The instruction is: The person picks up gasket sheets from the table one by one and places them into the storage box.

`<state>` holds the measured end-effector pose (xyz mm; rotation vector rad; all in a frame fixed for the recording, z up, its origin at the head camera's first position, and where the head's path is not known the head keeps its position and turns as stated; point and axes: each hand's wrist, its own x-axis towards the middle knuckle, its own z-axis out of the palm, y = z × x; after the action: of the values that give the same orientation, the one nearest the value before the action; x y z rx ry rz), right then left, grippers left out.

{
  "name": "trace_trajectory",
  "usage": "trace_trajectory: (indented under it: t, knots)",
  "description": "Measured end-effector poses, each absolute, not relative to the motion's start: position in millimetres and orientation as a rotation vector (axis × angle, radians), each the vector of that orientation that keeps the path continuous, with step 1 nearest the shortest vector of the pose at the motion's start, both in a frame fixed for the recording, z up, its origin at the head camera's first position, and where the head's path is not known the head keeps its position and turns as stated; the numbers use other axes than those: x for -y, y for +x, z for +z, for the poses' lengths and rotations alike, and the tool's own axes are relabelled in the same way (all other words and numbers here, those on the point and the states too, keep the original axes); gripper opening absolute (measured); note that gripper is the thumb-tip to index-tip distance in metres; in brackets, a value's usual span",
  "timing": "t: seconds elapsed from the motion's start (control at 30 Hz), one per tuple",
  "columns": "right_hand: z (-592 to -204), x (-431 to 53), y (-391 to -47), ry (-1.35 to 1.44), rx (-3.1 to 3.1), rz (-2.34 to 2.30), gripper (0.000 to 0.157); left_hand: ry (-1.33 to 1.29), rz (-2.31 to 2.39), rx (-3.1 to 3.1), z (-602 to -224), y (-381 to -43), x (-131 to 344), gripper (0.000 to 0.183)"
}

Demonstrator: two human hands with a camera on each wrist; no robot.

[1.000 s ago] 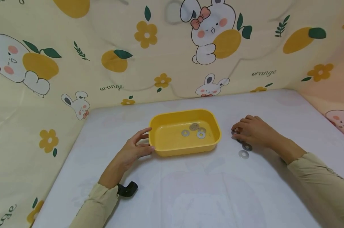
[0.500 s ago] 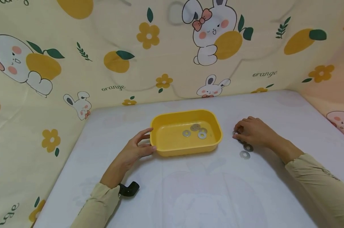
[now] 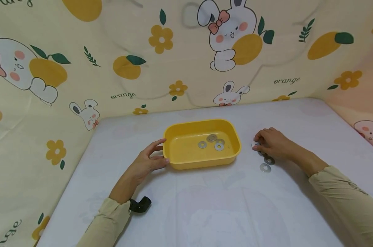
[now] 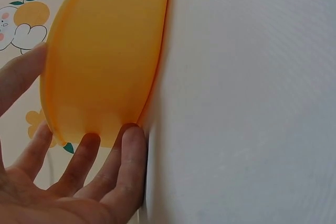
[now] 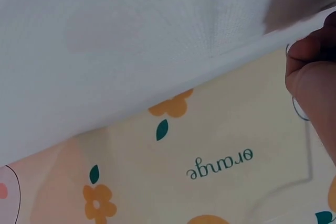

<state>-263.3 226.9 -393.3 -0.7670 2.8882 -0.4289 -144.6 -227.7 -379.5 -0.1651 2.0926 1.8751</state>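
Note:
A yellow plastic tray (image 3: 180,151) sits mid-table, with several flat metal washers (image 3: 218,146) lying in its right half. My left hand (image 3: 143,164) is spread against the tray's left end, thumb near the front corner. In the left wrist view its fingertips (image 4: 90,139) touch the outer wall. To the right of the tray, my right hand (image 3: 274,143) pinches a silver washer (image 3: 255,144) between thumb and fingers. A dark washer (image 3: 269,160) and a silver washer (image 3: 265,167) lie just in front of that hand; another is partly hidden under its fingers. The right wrist view shows only part of the hand (image 5: 315,72).
White cloth (image 3: 211,206) covers the table. A cream curtain (image 3: 192,68) printed with rabbits and oranges stands along the back and left; a pinkish printed side (image 3: 365,103) closes off the right. A black device (image 3: 140,205) is strapped at the left wrist.
The right fingers have closed in on the silver washer, which now shows brighter between them. The left hand and the tray keep their place; the head view has shifted slightly.

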Motion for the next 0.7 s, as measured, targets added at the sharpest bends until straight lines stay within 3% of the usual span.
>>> trace_trajectory:
  t: [0.3, 0.53, 0.7]
  knots:
    - [-388.7, -225.0, -260.3, -0.747, -2.858, -0.475, 0.04, -0.156, 1.893, -2.078, -378.4, -144.6, 227.9, 0.079]
    - [-388.9, -225.4, -262.3, -0.751, -2.799, -0.496, 0.051, -0.161, 1.893, -2.078, -379.0, -144.6, 228.4, 0.078]
    - [-391.0, -229.7, -262.9, -0.889, -2.784, -0.47, 0.046, -0.166, 1.892, -2.074, -378.8, -144.9, 227.8, 0.077]
